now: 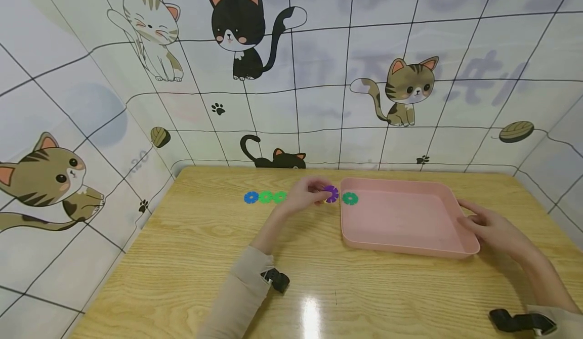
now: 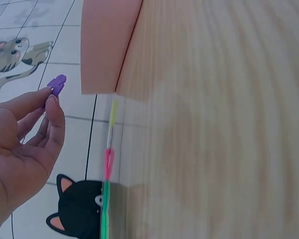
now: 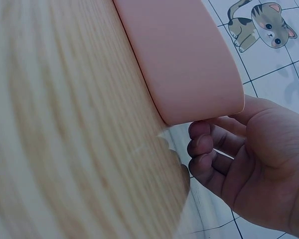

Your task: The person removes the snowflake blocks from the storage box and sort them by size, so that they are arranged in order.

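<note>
My left hand (image 1: 306,195) pinches a purple notched disc (image 1: 332,194) between thumb and fingertips, just left of the pink tray (image 1: 401,245). In the left wrist view the purple disc (image 2: 58,84) appears raised off the table, held at the fingertips. My right hand (image 1: 494,230) grips the tray's right rim, its other fingers curled beside the outer wall in the right wrist view. Inside the tray, near its left wall, lies a green disc (image 1: 350,198). To the left, a blue disc (image 1: 251,197) and a green disc (image 1: 265,197) lie in a row partly hidden by my left hand.
Seen edge-on in the left wrist view, the row also includes a pink disc (image 2: 108,163) and a yellow disc (image 2: 113,112) near the tray. Cat-patterned wall covering (image 1: 319,126) rises behind the wooden table (image 1: 364,288) and along its sides.
</note>
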{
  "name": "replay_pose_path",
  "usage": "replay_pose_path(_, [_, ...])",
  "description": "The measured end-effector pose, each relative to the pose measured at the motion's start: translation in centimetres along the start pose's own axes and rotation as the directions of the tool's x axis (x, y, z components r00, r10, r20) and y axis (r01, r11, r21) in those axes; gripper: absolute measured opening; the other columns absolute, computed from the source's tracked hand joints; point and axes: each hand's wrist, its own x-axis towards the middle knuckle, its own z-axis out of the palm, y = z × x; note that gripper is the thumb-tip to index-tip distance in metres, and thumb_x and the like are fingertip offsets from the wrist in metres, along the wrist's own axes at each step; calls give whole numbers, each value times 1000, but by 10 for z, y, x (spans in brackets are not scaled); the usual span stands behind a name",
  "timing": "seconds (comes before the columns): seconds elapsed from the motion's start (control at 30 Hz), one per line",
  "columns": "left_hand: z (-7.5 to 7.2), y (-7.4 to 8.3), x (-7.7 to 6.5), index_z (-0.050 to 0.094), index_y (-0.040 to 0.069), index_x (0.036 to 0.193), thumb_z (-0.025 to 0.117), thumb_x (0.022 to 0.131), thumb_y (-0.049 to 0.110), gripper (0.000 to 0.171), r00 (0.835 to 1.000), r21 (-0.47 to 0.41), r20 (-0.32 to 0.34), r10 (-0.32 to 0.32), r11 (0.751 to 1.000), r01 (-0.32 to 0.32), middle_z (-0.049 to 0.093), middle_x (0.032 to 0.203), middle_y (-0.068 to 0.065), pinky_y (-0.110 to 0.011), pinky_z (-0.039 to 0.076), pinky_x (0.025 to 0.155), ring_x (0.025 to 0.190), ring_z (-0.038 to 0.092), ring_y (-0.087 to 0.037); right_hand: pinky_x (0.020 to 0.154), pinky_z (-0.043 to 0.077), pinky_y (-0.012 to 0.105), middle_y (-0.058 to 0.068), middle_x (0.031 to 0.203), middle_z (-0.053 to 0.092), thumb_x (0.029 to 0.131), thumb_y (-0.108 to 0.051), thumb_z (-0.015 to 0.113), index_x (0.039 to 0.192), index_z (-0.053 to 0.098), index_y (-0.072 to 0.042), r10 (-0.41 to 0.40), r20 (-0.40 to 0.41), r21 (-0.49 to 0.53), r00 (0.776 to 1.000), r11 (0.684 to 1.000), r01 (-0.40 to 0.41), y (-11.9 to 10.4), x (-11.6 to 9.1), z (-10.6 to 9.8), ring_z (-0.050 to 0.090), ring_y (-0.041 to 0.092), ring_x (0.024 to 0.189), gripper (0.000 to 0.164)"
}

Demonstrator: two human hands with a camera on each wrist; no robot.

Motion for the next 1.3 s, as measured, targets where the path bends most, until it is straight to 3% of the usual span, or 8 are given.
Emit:
replay_pose_path(0.13, [-17,-5,-10,66,-3,121,68,96,4,26,1000,-15,-28,-9,1000,8,68,98,-16,-50,59,80,86,67,-41,67,46,22,29,117,65,109,-30,47,157,14,8,-7,1,11,1000,1000,7,1,1,0,61,5,84,69])
replay_pose_path(0.3, [-42,-8,-23,65,-5,125,66,97,4,29,998,-8,-56,-11,1000,10,68,99,-19,-52,58,83,86,68,-41,68,44,21,25,114,66,109,-30,48,156,14,9,-12,-1,17,1000,1000,12,3,1,-1,60,6,82,70])
replay_pose_path(0.37, [-52,-9,-30,66,-2,125,67,97,6,29,996,13,-79,-37,999,38,69,100,-17,-50,58,83,85,69,-36,68,45,21,27,115,66,109,-29,47,156,14,9,-15,1,15,1000,1000,15,4,0,-1,60,5,83,69])
replay_pose_path(0.5, [-69,-13,-40,65,-2,123,67,97,6,27,986,14,-137,-93,995,96,70,97,-18,-48,59,81,86,69,-38,68,46,21,30,118,64,109,-27,47,156,14,10,-11,-1,5,1000,1000,11,5,0,0,60,3,85,68])
replay_pose_path(0.73, [-99,-22,-56,61,-8,117,68,96,1,24,969,-15,-214,-124,992,123,67,95,-25,-48,60,79,73,67,-27,68,48,21,32,119,63,109,-26,47,156,15,9,-13,1,-2,1000,1000,13,4,0,1,60,2,86,67])
replay_pose_path(0.9, [-122,-28,-70,62,-7,116,70,95,3,25,944,8,-287,-165,985,175,66,91,-28,-37,60,71,67,64,-21,67,46,22,27,115,66,109,-27,47,156,15,9,-23,-7,2,1000,1000,23,3,-1,0,60,5,83,67])
replay_pose_path(1.17, [-154,-40,-90,61,-7,116,70,95,4,26,884,13,-392,-253,960,280,68,92,-25,-34,61,71,67,65,-19,64,43,25,13,100,67,109,-28,47,156,15,9,-46,-17,19,999,999,46,3,-2,-1,58,10,74,68])
replay_pose_path(1.3, [-165,-45,-97,60,-8,115,72,93,4,28,851,13,-433,-297,942,335,69,88,-21,-30,60,68,66,66,-16,65,44,25,13,100,67,109,-29,47,157,15,8,-38,-19,17,999,999,38,3,-1,0,58,10,74,68])
